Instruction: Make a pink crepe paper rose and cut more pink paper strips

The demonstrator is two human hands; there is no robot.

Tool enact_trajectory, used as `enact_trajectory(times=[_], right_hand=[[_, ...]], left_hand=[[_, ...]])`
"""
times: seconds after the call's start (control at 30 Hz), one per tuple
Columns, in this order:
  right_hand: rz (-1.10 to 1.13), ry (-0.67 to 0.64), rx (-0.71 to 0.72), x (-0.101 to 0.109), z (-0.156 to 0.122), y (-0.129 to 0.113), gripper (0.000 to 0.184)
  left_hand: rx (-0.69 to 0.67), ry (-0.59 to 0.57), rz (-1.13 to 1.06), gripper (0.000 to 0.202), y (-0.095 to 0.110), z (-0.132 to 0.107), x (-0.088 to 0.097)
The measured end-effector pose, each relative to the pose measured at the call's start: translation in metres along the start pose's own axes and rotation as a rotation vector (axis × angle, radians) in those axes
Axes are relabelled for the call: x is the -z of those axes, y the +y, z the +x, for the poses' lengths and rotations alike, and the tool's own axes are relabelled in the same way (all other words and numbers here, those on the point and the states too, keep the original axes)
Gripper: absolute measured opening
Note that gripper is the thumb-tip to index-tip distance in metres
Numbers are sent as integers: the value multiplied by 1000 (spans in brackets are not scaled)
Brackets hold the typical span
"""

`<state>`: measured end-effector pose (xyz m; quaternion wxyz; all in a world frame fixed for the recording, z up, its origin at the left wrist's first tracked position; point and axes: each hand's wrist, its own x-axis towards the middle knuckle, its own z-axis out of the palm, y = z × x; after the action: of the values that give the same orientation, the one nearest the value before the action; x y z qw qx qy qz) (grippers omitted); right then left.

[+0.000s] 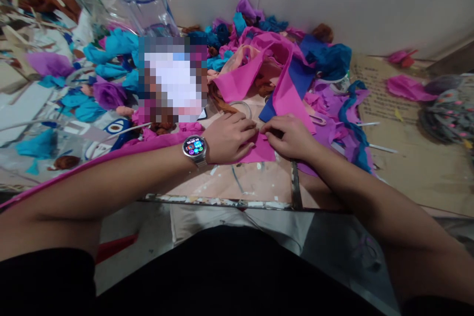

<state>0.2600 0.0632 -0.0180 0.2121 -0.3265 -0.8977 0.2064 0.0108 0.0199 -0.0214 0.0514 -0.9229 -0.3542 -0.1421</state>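
My left hand (230,137), with a wristwatch (194,149) on its wrist, rests curled on a long strip of pink crepe paper (259,150) that lies across the table in front of me. My right hand (289,136) meets it fingertip to fingertip and pinches the same pink strip near its end. The strip runs left under my left forearm toward the table edge. Both hands have closed fingers on the paper.
A heap of pink, purple, blue and teal crepe paper (274,54) lies just behind my hands. Paper flowers (107,94) are piled at the left beside a clear plastic bottle (142,0). Brown cardboard (407,158) covers the right side. The wall stands close behind.
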Motion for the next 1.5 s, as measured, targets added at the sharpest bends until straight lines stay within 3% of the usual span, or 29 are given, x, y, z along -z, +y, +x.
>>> enact_trajectory(times=[1.5], right_hand=[[-14, -12, 42, 0, 0, 0, 13]], left_hand=[[3, 17, 14, 41, 0, 0, 1]])
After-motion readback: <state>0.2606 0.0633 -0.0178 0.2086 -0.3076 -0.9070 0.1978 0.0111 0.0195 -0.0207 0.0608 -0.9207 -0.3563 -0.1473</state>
